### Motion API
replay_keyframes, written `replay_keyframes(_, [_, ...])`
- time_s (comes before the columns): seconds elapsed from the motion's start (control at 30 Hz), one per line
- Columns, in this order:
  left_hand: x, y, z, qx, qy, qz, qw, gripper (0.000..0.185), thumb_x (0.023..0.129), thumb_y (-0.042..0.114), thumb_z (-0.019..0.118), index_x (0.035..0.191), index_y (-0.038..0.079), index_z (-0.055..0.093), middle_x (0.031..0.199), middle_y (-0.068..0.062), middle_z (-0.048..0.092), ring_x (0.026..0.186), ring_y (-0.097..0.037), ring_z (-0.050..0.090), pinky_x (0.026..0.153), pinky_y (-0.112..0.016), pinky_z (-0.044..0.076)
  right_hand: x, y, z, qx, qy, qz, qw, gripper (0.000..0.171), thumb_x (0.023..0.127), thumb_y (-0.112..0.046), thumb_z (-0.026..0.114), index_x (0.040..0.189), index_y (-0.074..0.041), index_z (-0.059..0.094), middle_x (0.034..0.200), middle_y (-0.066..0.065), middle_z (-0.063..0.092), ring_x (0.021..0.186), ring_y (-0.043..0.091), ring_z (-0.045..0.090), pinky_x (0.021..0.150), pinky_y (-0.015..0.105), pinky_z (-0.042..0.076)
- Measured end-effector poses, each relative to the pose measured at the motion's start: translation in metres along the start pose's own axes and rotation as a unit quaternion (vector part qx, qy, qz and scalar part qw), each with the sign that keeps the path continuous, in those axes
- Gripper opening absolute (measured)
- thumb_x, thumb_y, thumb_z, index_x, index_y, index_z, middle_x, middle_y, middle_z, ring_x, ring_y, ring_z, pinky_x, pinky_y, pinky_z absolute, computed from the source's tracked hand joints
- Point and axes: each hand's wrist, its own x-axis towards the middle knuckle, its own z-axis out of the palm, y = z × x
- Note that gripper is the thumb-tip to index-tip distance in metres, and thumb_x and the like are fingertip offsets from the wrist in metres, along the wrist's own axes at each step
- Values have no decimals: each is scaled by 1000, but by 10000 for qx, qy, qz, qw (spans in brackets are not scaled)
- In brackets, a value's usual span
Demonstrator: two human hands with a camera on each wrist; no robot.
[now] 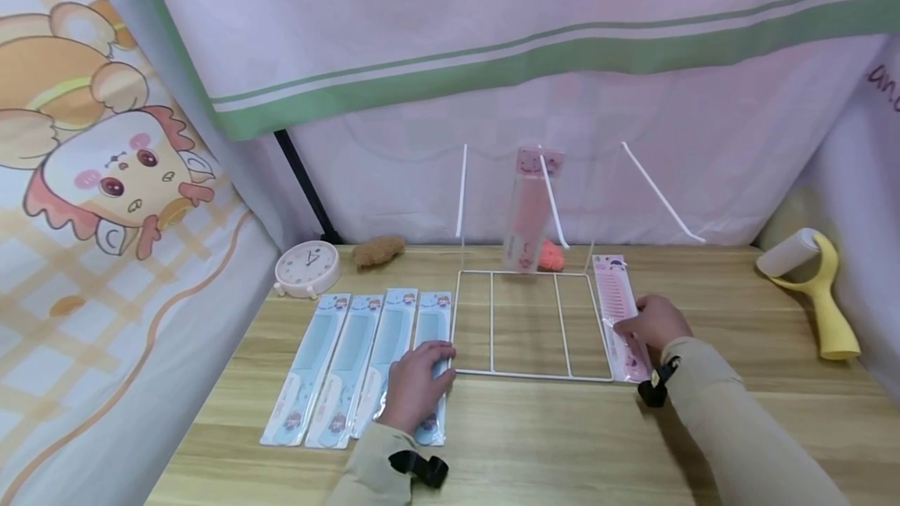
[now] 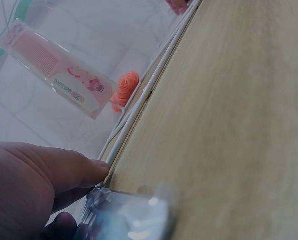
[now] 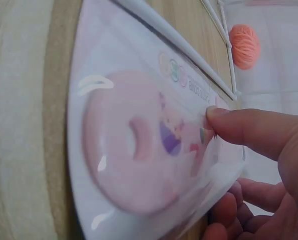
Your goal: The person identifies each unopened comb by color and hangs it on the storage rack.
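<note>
A white wire display rack [image 1: 491, 334] stands on the table, with three long prongs above its base. My left hand [image 1: 416, 383] holds the base's front left corner, thumb against the wire [image 2: 133, 116], and lies partly over a blue packaged comb [image 1: 432, 325]. On the right, my right hand [image 1: 657, 324] pinches the edge of a pink packaged comb [image 1: 613, 287] beside the base. Its thumb [image 3: 239, 122] is on top of the wrapper and its fingers curl at the edge. Another pink packaged comb [image 1: 529, 213] hangs upright from the middle prong.
Several blue packaged combs [image 1: 329, 365] lie side by side at the left. Behind them are a pink clock [image 1: 307, 268] and a brown fuzzy item [image 1: 380, 251]. An orange yarn ball [image 1: 551, 255] sits behind the rack; a yellow-handled lint roller [image 1: 824, 299] stands far right.
</note>
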Motion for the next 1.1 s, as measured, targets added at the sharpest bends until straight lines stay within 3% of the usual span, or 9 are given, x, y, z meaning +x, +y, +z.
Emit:
replay_keyframes(0.1, [0, 0, 0, 4, -12, -21, 10000, 28, 89, 25, 75, 117, 19, 74, 128, 6, 66, 117, -25, 61, 86, -47, 42, 0, 1, 0, 145, -9, 38, 9999, 65, 81, -22, 80, 126, 15, 52, 116, 28, 62, 96, 34, 61, 86, 48, 48])
replay_keyframes(0.3, [0, -2, 1, -27, -89, -89, 9999, 29, 89, 25, 75, 118, 19, 74, 129, 6, 66, 119, -25, 60, 88, -48, 42, -2, 9, -1, 366, 65, -106, 9993, 51, 81, -23, 80, 113, 12, 59, 96, 19, 65, 80, 25, 63, 67, 34, 51])
replay_keyframes(0.6, [0, -2, 0, -24, -49, -100, 9999, 28, 89, 25, 75, 117, 20, 74, 129, 7, 66, 118, -25, 60, 87, -47, 41, -14, 11, -2, 506, 851, -435, 9941, 51, 96, -28, 63, 126, 14, 56, 117, 31, 62, 98, 36, 60, 85, 47, 46])
replay_keyframes(0.83, [0, -2, 0, -33, -70, -98, 9999, 29, 89, 24, 75, 118, 19, 74, 129, 7, 66, 118, -25, 61, 87, -48, 41, -22, 3, -1, 1020, 1184, -394, 9869, 55, 97, -29, 63, 132, 13, 53, 119, 29, 62, 92, 28, 61, 75, 33, 49])
replay_keyframes(1.1, [0, -1, 0, -68, -50, -95, 9999, 28, 90, 25, 75, 117, 19, 74, 128, 7, 66, 119, -25, 60, 88, -49, 41, -38, -10, -2, 1689, 1386, 63, 9758, 58, 98, -31, 61, 138, 8, 49, 129, 26, 56, 107, 30, 57, 82, 34, 46])
